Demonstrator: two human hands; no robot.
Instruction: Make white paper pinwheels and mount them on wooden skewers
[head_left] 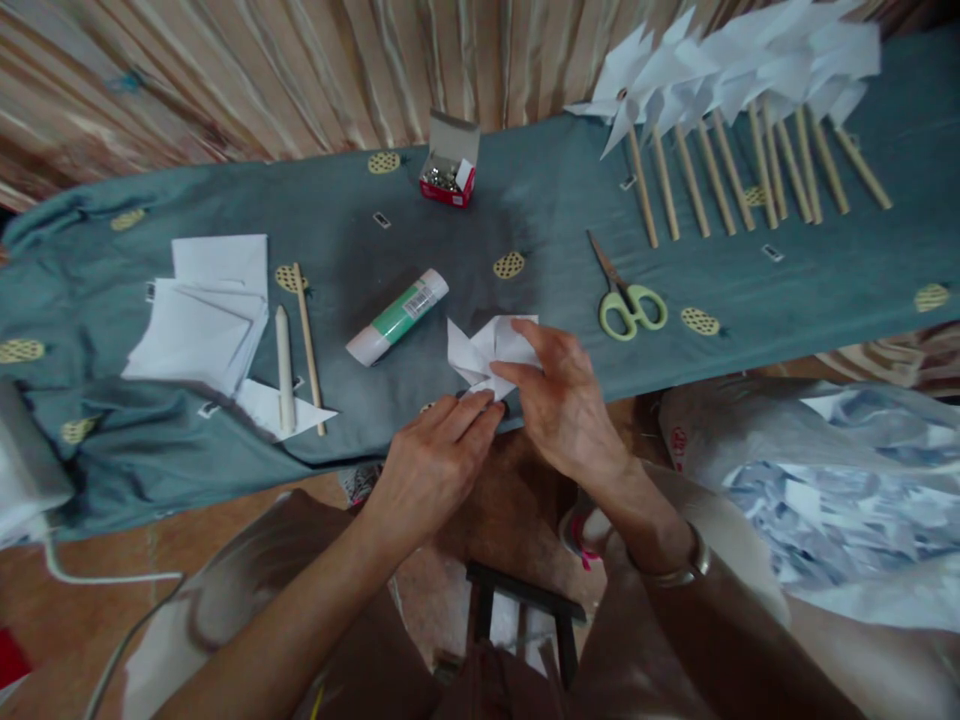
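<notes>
A folded white paper pinwheel head (487,350) lies near the front edge of the blue-grey cloth-covered board (787,290). My right hand (562,400) rests on it, fingers bent and pinching its folded flaps. My left hand (435,460) presses its fingertips on the paper's lower left corner. A green-and-white glue stick (397,317) lies just left of the paper. Green-handled scissors (626,295) lie to the right of it.
A stack of white paper squares (202,320), a white candle (283,370) and a wooden stick (307,345) lie at left. A small red box of pins (448,170) stands at the back. Several finished pinwheels on sticks (735,100) lie at the back right. A bag of paper scraps (825,500) sits at right.
</notes>
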